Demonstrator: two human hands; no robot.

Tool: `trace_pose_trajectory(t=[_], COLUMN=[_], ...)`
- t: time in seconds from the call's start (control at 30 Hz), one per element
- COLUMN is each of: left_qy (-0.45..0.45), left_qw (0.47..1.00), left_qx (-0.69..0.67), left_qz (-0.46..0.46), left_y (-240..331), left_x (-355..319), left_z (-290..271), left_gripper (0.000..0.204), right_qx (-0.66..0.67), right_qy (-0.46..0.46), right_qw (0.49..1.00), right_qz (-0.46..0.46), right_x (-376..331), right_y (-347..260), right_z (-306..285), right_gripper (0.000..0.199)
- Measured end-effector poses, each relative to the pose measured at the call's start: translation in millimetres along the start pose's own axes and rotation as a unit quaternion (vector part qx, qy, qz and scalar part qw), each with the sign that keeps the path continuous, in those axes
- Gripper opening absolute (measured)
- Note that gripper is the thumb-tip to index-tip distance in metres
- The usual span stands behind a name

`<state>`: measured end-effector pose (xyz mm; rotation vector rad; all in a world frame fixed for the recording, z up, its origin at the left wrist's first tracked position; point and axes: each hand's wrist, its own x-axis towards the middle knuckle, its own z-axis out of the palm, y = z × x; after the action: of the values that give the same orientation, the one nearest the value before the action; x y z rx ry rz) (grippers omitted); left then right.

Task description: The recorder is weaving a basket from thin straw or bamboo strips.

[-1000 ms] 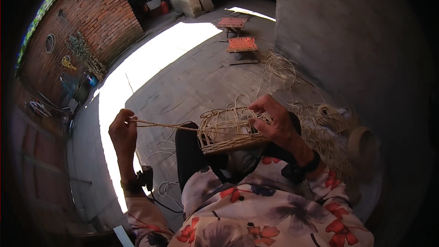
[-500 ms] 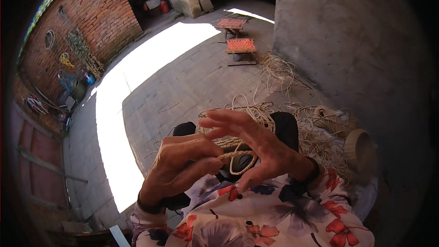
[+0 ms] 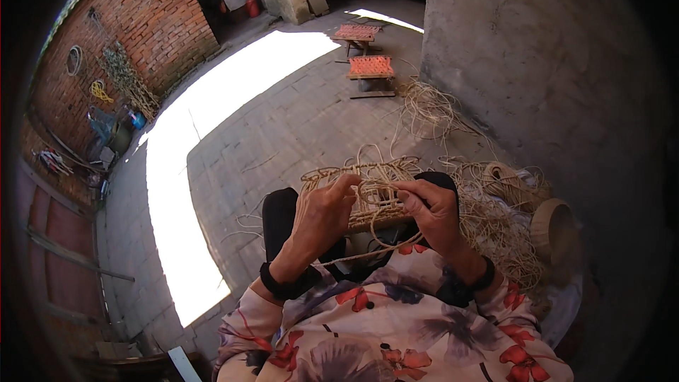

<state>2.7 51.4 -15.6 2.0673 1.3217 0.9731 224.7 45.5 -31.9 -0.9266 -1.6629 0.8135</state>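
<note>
Twisted-cord weaving (image 3: 375, 216) rests across lap (image 3: 279, 213); loose cord (image 3: 356, 257) trails below. Right hand (image 3: 435, 218) pinches weaving between thumb and forefinger; left hand (image 3: 322, 218) curls against it, grip unclear.

- Tan openwork piece of twisted cord (image 3: 375, 218), near: matt, fibrous, ridged;
- pale tangled strands (image 3: 488, 235), near right: dry, matt, straw-like;
- pale floral shirt (image 3: 375, 332), near: smooth cloth, softly sheeny;
- reddish brick wall (image 3: 173, 21), far left: rough, matt;
- grey upright wall (image 3: 537, 71), right: coarse, matt, plaster-like;
- low orange woven-topped stool (image 3: 370, 66), far: matt, cord-like seat.
</note>
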Motion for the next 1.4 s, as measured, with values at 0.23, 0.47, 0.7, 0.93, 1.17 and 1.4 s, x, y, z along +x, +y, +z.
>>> trace_pose_trajectory(t=[0.23, 0.47, 0.7, 0.93, 1.17, 1.4], left_qy=[-0.015, 0.012, 0.057, 0.177, 0.009, 0.071], left_qw=[0.979, 0.986, 0.985, 0.981, 0.907, 0.979], left_qx=[0.201, 0.157, 0.156, 0.057, -0.335, 0.151], left_qz=[0.037, 0.055, 0.048, -0.048, -0.254, -0.117], left_y=[-24, -28, -32, -53, -57, -45], left_x=[-5, -7, -8, -22, -24, -20], left_z=[32, 35, 37, -6, -11, 16], left_gripper=[0.044, 0.065, 0.043, 0.022, 0.02, 0.013], right_qx=[-0.114, -0.136, 0.071, 0.38, 0.394, 0.44], right_qy=[0.016, -0.033, -0.088, -0.058, -0.034, -0.024], right_qw=[0.993, 0.99, 0.977, 0.874, 0.868, 0.842], right_qz=[0.032, 0.027, 0.183, 0.296, 0.299, 0.309], right_x=[4, 19, 17, -4, -15, -22], right_y=[18, 46, 56, 29, 37, 40], right_z=[4, 25, 23, -5, -10, -11], right_gripper=[0.006, 0.007, 0.018, 0.029, 0.021, 0.019])
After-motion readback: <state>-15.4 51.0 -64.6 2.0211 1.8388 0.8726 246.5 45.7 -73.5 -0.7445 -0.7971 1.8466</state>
